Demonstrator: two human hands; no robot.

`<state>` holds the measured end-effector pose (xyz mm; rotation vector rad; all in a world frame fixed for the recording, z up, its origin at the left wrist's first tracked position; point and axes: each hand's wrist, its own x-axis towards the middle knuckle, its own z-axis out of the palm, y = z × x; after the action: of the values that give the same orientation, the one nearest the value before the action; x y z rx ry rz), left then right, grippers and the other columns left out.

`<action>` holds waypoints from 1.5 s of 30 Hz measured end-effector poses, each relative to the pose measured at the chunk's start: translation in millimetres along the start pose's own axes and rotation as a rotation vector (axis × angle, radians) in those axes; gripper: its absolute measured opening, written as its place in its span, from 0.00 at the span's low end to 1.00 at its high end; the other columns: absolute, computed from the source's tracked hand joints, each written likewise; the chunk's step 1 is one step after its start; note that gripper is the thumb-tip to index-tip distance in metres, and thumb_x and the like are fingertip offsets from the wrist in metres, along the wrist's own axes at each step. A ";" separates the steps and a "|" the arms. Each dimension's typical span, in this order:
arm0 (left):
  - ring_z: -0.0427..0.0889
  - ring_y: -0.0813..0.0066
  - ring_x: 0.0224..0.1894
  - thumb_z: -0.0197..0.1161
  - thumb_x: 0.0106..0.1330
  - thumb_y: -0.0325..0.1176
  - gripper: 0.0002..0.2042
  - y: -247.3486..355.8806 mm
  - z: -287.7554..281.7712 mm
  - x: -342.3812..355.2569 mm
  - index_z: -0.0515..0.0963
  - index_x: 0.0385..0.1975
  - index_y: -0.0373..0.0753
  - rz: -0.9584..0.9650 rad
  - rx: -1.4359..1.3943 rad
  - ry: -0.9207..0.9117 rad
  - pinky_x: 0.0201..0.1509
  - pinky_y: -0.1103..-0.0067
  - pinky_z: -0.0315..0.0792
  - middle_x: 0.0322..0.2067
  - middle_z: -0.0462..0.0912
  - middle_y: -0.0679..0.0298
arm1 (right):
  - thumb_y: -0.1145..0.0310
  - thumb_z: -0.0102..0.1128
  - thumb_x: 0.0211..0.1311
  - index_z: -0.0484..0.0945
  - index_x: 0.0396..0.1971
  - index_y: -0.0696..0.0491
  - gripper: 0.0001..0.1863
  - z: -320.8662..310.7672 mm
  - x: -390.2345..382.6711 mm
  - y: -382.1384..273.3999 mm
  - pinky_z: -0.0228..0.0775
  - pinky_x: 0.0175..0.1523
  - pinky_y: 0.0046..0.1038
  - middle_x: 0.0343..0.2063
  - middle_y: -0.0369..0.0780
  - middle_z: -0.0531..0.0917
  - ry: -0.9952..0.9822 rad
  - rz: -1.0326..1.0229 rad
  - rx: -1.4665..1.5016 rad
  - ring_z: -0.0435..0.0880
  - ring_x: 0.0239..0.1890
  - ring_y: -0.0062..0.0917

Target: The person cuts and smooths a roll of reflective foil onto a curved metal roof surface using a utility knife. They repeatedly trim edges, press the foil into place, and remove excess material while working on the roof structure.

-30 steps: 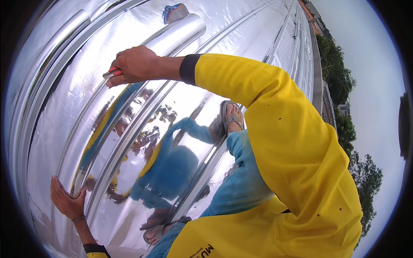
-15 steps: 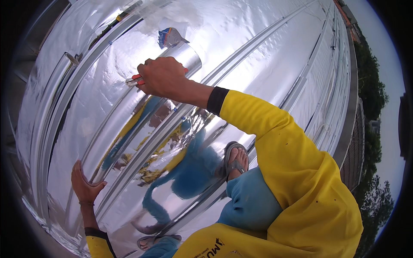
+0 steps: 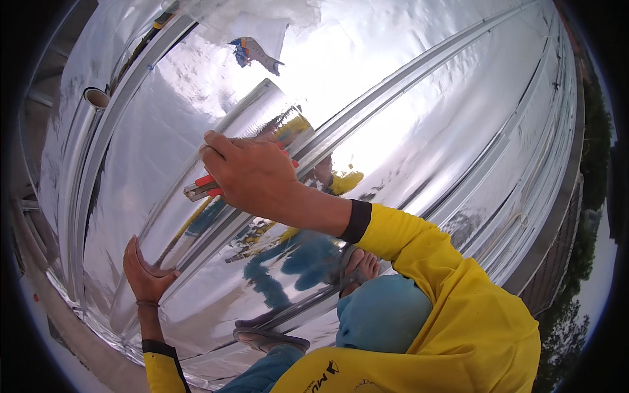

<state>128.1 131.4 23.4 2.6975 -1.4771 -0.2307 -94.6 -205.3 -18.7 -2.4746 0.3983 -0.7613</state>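
My right hand point(image 3: 252, 173) is closed round a red-handled tool point(image 3: 200, 188) with a metal end. Most of the tool is hidden in the palm, so its exact kind does not show. Under this hand lies a roll of shiny silver foil point(image 3: 252, 108), slanting across the foil-covered surface. At the roll's lower end, my left hand point(image 3: 149, 278) rests against it with thumb and fingers spread apart. Beneath and beside the roll, a metal rail point(image 3: 341, 121) runs diagonally.
A second silver roll point(image 3: 92, 105) lies at the left beyond another rail. A yellow-and-black tool point(image 3: 160, 21) sits near the upper left. Torn printed wrapping point(image 3: 255, 54) lies beyond the foil roll. My sandalled foot point(image 3: 272, 340) stands on the foil. Trees point(image 3: 593, 170) show past the right edge.
My right hand, still holding the red-handled tool, has come nearer along the roll, toward the left hand. The view has shifted, and my left hand stays at the roll's lower end.
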 end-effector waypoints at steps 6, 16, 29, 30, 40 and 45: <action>0.72 0.47 0.63 0.82 0.29 0.60 0.62 2.5 2.0 10.9 0.63 0.69 0.34 0.051 -0.038 -0.032 0.69 0.60 0.66 0.62 0.72 0.49 | 0.71 0.74 0.44 0.80 0.49 0.54 0.27 -12.7 -6.3 -1.7 0.82 0.46 0.32 0.56 0.43 0.81 -0.034 0.046 0.015 0.88 0.49 0.33; 0.77 0.46 0.60 0.79 0.36 0.67 0.58 -0.2 4.0 10.8 0.67 0.66 0.32 0.187 -0.045 0.069 0.65 0.61 0.70 0.57 0.76 0.46 | 0.71 0.72 0.49 0.78 0.53 0.49 0.27 -31.5 -11.8 -7.4 0.80 0.43 0.35 0.57 0.36 0.78 -0.206 0.061 -0.016 0.87 0.40 0.34; 0.78 0.49 0.55 0.66 0.61 0.48 0.28 2.0 14.5 -16.2 0.75 0.58 0.39 0.090 -0.195 0.311 0.61 0.60 0.71 0.53 0.81 0.54 | 0.53 0.77 0.50 0.58 0.71 0.55 0.52 -71.3 98.6 72.2 0.78 0.54 0.41 0.46 0.53 0.85 -0.191 0.655 -0.178 0.86 0.49 0.46; 0.78 0.50 0.55 0.64 0.62 0.46 0.26 2.1 12.4 -18.6 0.75 0.57 0.40 0.080 -0.218 0.316 0.61 0.61 0.71 0.52 0.81 0.54 | 0.50 0.79 0.46 0.59 0.70 0.55 0.54 -64.6 101.5 72.7 0.78 0.54 0.41 0.47 0.52 0.86 -0.197 0.669 -0.215 0.86 0.49 0.45; 0.78 0.50 0.53 0.62 0.61 0.39 0.23 22.0 11.8 -21.0 0.75 0.56 0.40 0.118 -0.169 0.425 0.61 0.61 0.70 0.50 0.81 0.54 | 0.65 0.58 0.65 0.80 0.45 0.48 0.10 -103.0 104.2 29.7 0.79 0.42 0.47 0.41 0.47 0.80 0.121 0.432 -0.288 0.87 0.37 0.47; 0.78 0.49 0.51 0.62 0.61 0.41 0.22 17.8 12.3 -20.2 0.75 0.55 0.40 0.060 -0.151 0.354 0.58 0.60 0.70 0.47 0.80 0.54 | 0.69 0.60 0.60 0.79 0.45 0.51 0.13 -161.0 98.7 -30.1 0.80 0.42 0.48 0.46 0.48 0.77 0.090 0.404 -0.181 0.85 0.34 0.50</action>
<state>100.6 139.0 15.6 2.4136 -1.3706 0.1283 -106.8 -283.8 155.3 -2.4086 1.0036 -0.6901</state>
